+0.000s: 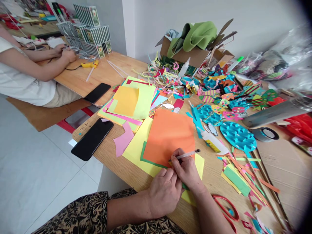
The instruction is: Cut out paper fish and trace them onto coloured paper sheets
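Note:
In my right hand (pixel 186 167) is a pen (pixel 187 154) with a clear barrel and dark end, its tip low over the orange sheet of paper (pixel 170 136). My left hand (pixel 164 190) is closed, its curled fingers pressed on the lower edge of that sheet, right against my right hand. What lies under the fingers is partly hidden. Beneath the orange sheet a green sheet (pixel 146 158) peeks out, and a larger yellow sheet (pixel 133 156) lies under both. Red-handled scissors (pixel 225 208) rest to the right of my right forearm.
Left of the sheets lie a pink paper scrap (pixel 124 139), a black phone (pixel 92 139) and a stack of coloured paper (pixel 143 100). A glue bottle (pixel 214 143), paper strips and fish cut-outs crowd the right. Across the table a person's hands (pixel 65 53) work near a yellow glue gun (pixel 90 64).

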Action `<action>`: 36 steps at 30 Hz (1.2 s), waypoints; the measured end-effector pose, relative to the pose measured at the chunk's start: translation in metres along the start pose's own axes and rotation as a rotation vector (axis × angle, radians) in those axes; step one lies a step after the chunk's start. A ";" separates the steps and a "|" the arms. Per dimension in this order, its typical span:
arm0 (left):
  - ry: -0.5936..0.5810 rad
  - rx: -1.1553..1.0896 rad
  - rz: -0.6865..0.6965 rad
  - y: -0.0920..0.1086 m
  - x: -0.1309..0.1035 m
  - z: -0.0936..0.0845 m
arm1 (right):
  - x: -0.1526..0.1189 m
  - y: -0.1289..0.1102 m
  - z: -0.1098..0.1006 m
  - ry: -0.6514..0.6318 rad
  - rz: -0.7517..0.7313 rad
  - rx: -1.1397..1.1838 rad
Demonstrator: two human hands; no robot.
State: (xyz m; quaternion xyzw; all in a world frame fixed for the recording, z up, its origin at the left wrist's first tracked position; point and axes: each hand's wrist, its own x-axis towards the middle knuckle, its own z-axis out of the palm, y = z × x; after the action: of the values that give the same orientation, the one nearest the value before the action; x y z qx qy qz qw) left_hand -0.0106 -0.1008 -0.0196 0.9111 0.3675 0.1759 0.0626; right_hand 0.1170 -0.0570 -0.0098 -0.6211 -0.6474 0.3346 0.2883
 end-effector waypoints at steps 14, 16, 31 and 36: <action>-0.012 0.040 0.006 -0.001 0.001 -0.003 | -0.002 0.001 -0.001 0.029 0.050 0.167; -0.020 0.055 0.008 -0.001 0.001 -0.003 | -0.002 0.000 -0.002 0.047 0.067 0.219; -0.028 0.079 -0.009 0.000 0.001 -0.003 | -0.002 0.003 -0.008 -0.028 0.098 0.272; -0.030 0.057 -0.011 0.000 0.001 -0.002 | -0.002 0.001 -0.008 -0.029 0.057 0.220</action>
State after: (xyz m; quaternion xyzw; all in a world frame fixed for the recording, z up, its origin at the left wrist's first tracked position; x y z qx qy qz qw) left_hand -0.0106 -0.0998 -0.0179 0.9129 0.3767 0.1512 0.0429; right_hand 0.1236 -0.0581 -0.0055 -0.5992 -0.5928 0.4206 0.3356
